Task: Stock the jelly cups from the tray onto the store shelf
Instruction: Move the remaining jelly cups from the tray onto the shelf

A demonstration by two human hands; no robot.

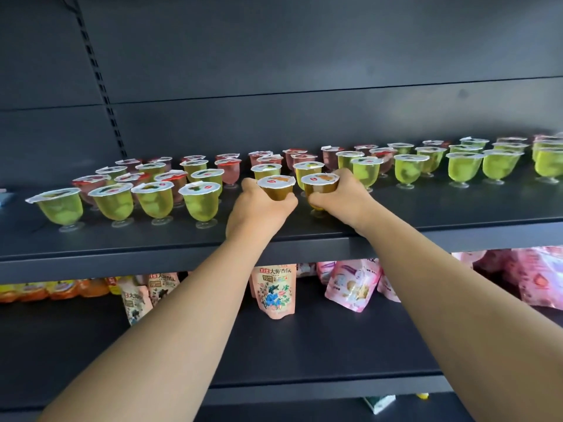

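Both arms reached up from the bottom of the view to the upper shelf (91,248), and each hand held one amber jelly cup near the shelf's middle. The left hand (259,208) had its fingers and thumb curled round the bowl of the left amber cup (276,187). That cup stood upright, its long axis vertical and its foil lid facing up; the lid sat at about 1 o'clock from the hand, while the stem and foot were hidden behind the fingers. The right hand (341,199) wrapped the right amber cup (320,185) in the same way, with the fingers round its far side and the thumb across the front. This cup was upright too, lid up, and lay at about 10 o'clock from the hand. A little of its foot showed below the thumb, but whether it touched the shelf could not be told. The two cups were just beside each other, their lids near but apart.

Rows of green cups (201,202) and red cups (228,170) stood upright on small clear feet at 9 o'clock and 3 o'clock from the hands, and further back toward 12 o'clock. On the lower shelf (320,345), at 6 o'clock, stood a peach pouch (274,290) printed with flowers, pink pouches (350,284) at 4 o'clock, and orange packets (54,289) at 8 o'clock.
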